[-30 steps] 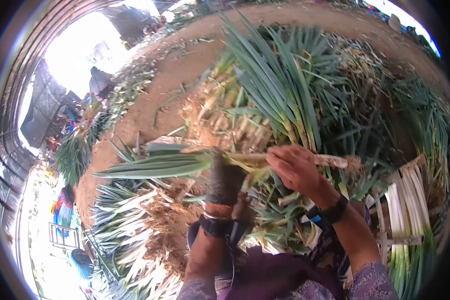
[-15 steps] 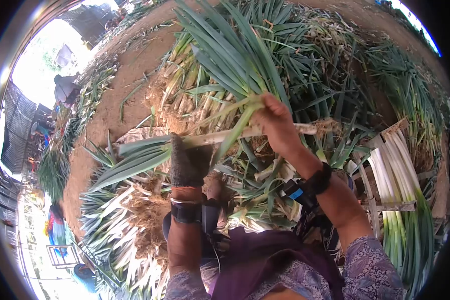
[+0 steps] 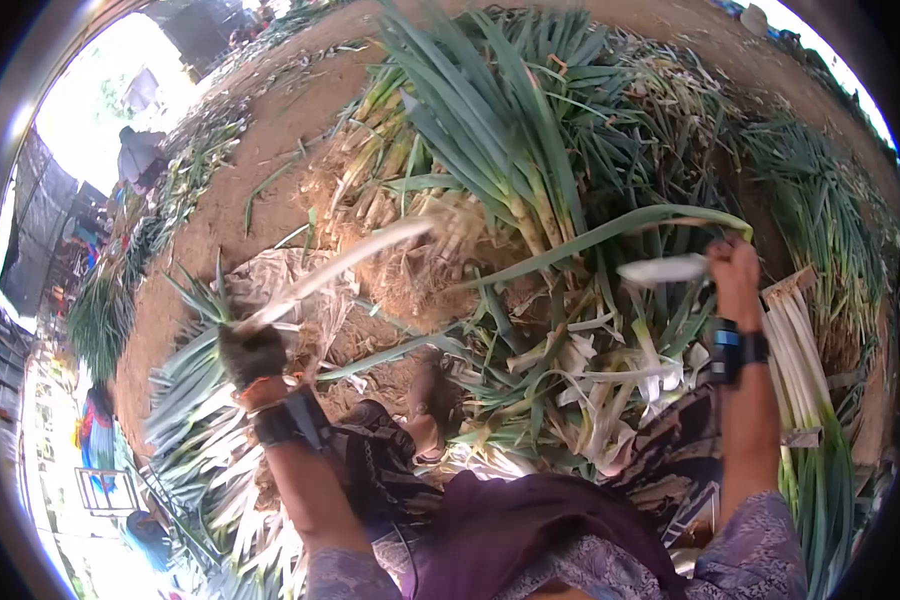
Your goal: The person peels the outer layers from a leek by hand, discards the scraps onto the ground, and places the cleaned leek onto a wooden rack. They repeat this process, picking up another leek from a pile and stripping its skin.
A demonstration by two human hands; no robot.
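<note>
My left hand [image 3: 252,355], in a dark glove, is closed around a leek [image 3: 345,264]. The leek's white stalk slants up to the right, blurred by motion, with its root end over the pile. Far out to the right, my bare right hand [image 3: 735,268] is closed on a knife [image 3: 665,269] whose pale, blurred blade points left. A long green leaf strip [image 3: 620,228] arches from that hand toward the middle; its far end lies near the heap. Beyond, a bunch of leeks [image 3: 515,150] rests with its leaves pointing away from me.
Leeks with white stalks and roots [image 3: 235,460] are piled at lower left. Peeled leaves [image 3: 600,400] litter the ground by my legs. Cleaned leeks [image 3: 800,370] lie on a wooden rack [image 3: 802,438] at right. Another person [image 3: 138,158] is at far upper left.
My hands have moved apart: the left went left and down with the leek, now tilted up. My right hand swung right with a peeled leaf, and the knife blade now shows.
</note>
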